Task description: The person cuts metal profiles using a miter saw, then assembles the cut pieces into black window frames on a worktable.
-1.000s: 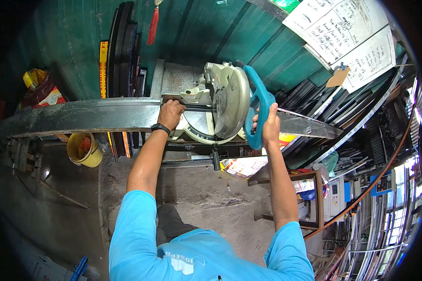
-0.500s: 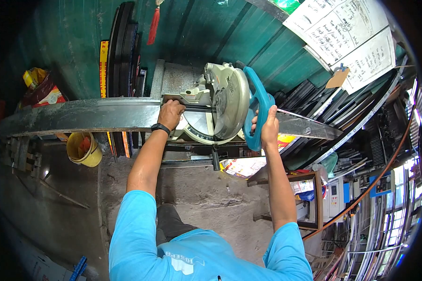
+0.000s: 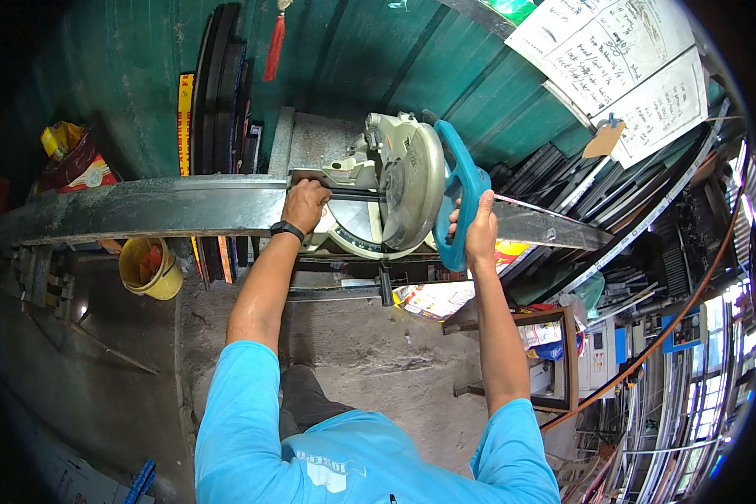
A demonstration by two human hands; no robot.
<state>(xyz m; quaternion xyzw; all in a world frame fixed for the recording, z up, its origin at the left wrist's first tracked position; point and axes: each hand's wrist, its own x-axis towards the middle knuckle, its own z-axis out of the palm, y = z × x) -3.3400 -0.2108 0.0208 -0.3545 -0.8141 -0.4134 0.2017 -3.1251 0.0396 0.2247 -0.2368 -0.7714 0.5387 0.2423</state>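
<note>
A miter saw [image 3: 412, 181] with a cream-coloured guard and a teal handle [image 3: 464, 185] stands on the bench in the middle. My right hand [image 3: 478, 228] is wrapped round that handle. At the saw's left side my left hand [image 3: 308, 204], a dark band on its wrist, presses a dark metal strip [image 3: 353, 196] against the fence. The strip runs right from my fingers to the blade guard, which hides its far end. My left fingertips are curled over it and partly hidden. The blade itself sits behind the guard.
A long metal beam [image 3: 143, 210] extends left of the saw. Below it stands a yellow bucket [image 3: 150, 269]. Handwritten sheets [image 3: 622, 67] hang at the upper right. Several metal profiles [image 3: 554, 181] lean behind the bench, and a wooden frame [image 3: 571, 361] stands at the right.
</note>
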